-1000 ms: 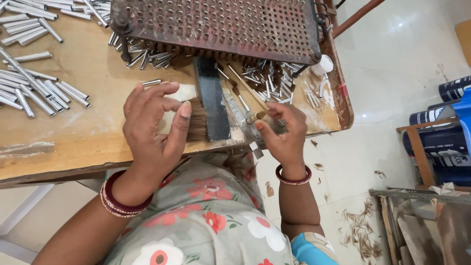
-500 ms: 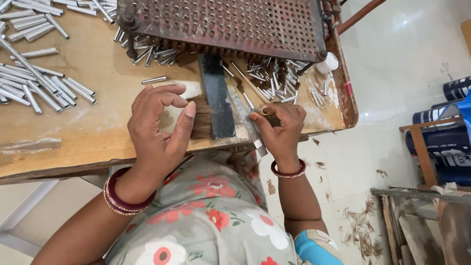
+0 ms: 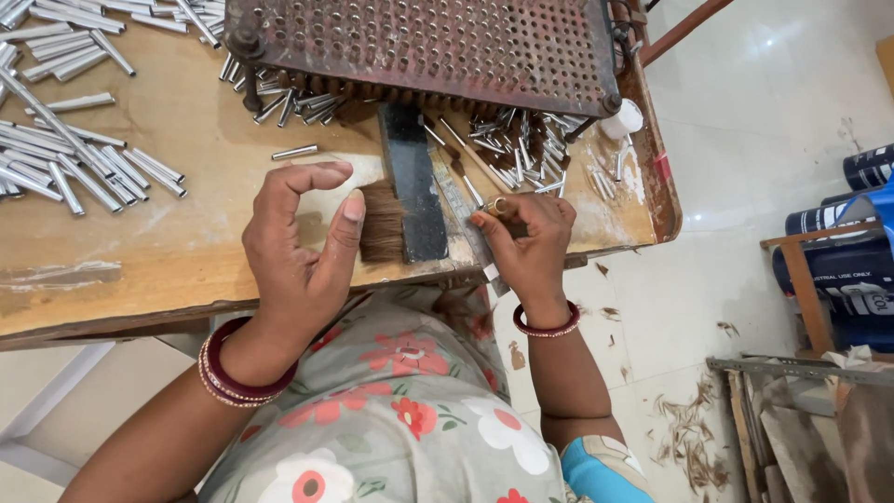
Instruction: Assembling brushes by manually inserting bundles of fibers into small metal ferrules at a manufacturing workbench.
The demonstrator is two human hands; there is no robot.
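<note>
My left hand (image 3: 296, 253) rests on the wooden table (image 3: 140, 270) near its front edge. Its fingers are curled and apart, and the thumb tip touches a tuft of brown bristles (image 3: 380, 222). The tuft lies against a dark flat bar (image 3: 413, 182). To the right of the bar, my right hand (image 3: 526, 250) pinches a small metal tube (image 3: 498, 205) between thumb and fingertips. Thin brushes (image 3: 466, 169) lie just beyond that hand. What the tube holds is hidden by the fingers.
A rusty perforated metal plate (image 3: 419, 42) stands at the back, with short metal tubes (image 3: 507, 140) scattered under its front edge. Several longer silver tubes (image 3: 84, 158) lie at the left. A white cap (image 3: 622, 119) sits by the right rim. Blue drums (image 3: 857, 251) stand on the floor.
My left hand has lifted its fingers off the bristle tuft and curled them, leaving only the thumb against it. My right hand stays pinched in about the same place.
</note>
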